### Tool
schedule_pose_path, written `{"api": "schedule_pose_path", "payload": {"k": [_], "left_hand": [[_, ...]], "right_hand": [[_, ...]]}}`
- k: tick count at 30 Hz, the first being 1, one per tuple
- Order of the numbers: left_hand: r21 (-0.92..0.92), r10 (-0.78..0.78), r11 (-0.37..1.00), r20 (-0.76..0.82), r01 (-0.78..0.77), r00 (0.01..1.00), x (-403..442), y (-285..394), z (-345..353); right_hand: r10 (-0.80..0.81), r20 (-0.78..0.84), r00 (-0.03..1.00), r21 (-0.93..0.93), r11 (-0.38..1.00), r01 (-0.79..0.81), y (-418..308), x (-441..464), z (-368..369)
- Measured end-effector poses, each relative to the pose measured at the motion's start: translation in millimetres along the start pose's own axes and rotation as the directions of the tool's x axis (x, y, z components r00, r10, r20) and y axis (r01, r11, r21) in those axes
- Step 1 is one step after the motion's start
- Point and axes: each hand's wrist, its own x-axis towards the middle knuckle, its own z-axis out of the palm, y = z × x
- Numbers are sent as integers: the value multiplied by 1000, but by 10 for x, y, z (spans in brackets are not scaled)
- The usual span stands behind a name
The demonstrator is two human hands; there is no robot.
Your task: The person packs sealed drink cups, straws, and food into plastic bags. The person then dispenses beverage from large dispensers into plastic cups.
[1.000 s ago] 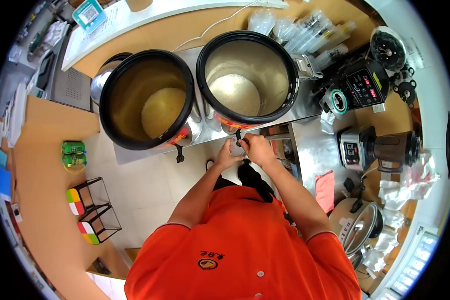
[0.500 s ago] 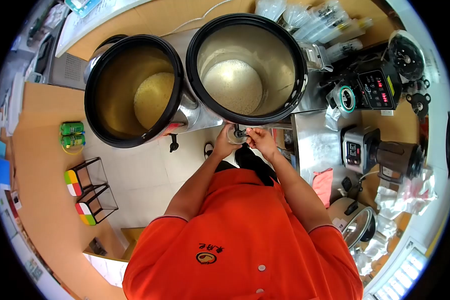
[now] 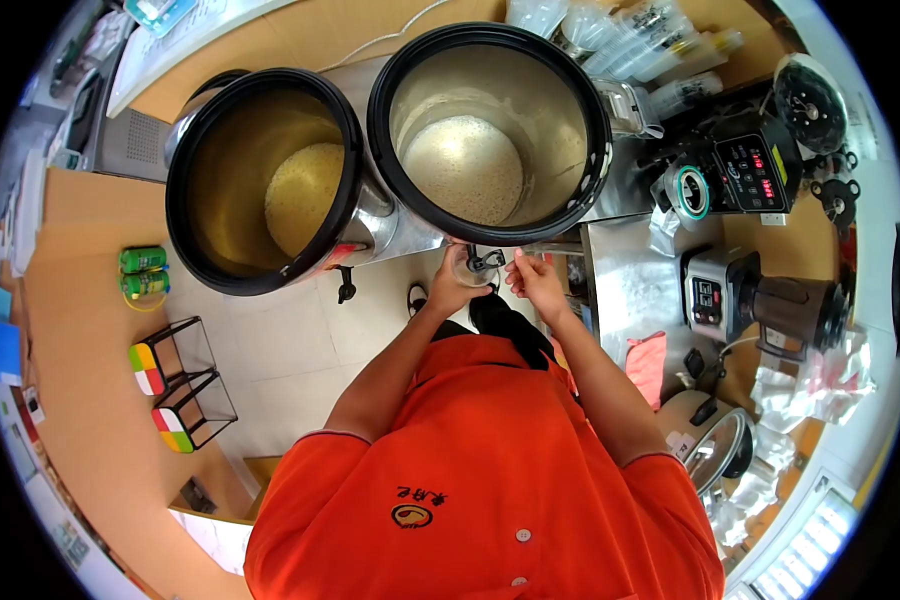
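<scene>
My left hand (image 3: 454, 285) is wrapped round a clear plastic cup (image 3: 472, 270) below the right-hand drink barrel (image 3: 578, 200). The cup sits under that barrel's black tap (image 3: 488, 261). Just right of the tap, my right hand (image 3: 537, 282) holds nothing, its fingers loosely bent and a little apart. A pale, frothy liquid (image 3: 463, 168) lies in the bottom of this barrel. The left-hand barrel (image 3: 205, 190) has a yellowish liquid (image 3: 305, 195) inside and its own black tap (image 3: 346, 286). How full the cup is, I cannot tell.
Stacked plastic cups (image 3: 635, 45) lie behind the barrels. To the right are a sealing machine (image 3: 750, 165), a blender (image 3: 720, 295), a pink cloth (image 3: 646, 368) and a lidded cooker (image 3: 705, 430). Stools (image 3: 175, 390) stand on the left of the floor.
My right hand has come off the tap lever and moved slightly right. My left hand keeps the cup under the tap.
</scene>
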Motion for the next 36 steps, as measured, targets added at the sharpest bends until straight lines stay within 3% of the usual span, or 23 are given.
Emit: {"api": "schedule_pose_path", "payload": {"k": [2, 4, 14, 16, 32, 36], "left_hand": [[-3, 3, 1000, -6, -3, 1000, -5, 79, -13], [12, -102, 995, 45, 102, 994, -12, 140, -44], [-14, -53, 998, 71, 54, 996, -26, 242, -89], [90, -43, 995, 79, 36, 996, -23, 197, -103], [130, -86, 988, 37, 80, 996, -41, 146, -71], [152, -4, 988, -31, 8, 1000, -29, -36, -46]], "right_hand": [[0, -14, 1000, 11, 1000, 0, 42, -41, -71], [25, -30, 999, -38, 999, -26, 92, -86, -142], [59, -64, 996, -63, 996, -63, 238, -310, -209], [63, -62, 996, -79, 995, -68, 220, -342, -193], [71, -47, 996, -93, 993, -75, 272, -401, -177], [67, -48, 997, -103, 992, -72, 319, -393, -199]]}}
